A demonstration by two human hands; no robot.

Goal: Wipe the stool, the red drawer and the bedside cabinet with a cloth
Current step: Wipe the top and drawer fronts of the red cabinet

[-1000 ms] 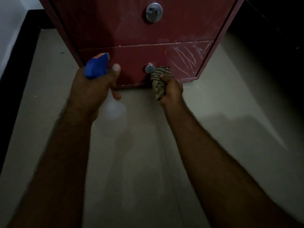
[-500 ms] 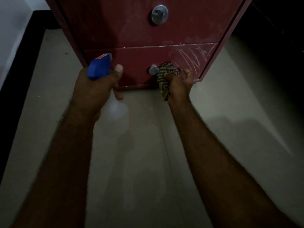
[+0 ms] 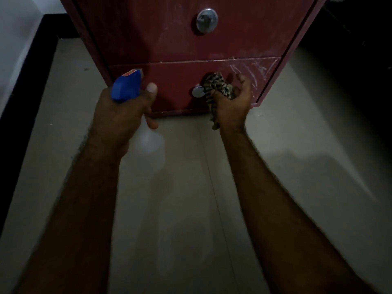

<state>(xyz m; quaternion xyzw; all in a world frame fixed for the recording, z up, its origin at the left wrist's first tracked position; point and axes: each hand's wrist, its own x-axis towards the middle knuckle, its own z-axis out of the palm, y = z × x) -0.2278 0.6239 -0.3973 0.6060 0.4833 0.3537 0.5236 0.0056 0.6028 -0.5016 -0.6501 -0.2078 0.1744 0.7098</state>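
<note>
My left hand point(image 3: 121, 111) is clenched round the neck of the spray bottle point(image 3: 127, 87), thumb up beside its blue head, clear body hanging low over the floor point(image 3: 180, 209). Across to the red drawer point(image 3: 169, 81), the lower one in the cabinet point(image 3: 148, 28): just right of its round metal knob point(image 3: 198, 91), the striped cloth point(image 3: 218, 84) is bunched against the front. My right hand point(image 3: 233, 105) grips it, fingers curled into the folds, with white streaks point(image 3: 256, 70) on the panel just beyond.

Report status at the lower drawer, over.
Left hand grips spray bottle. Right hand holds cloth at lower red drawer front, beside knob. White streaks right of the hand.
</note>
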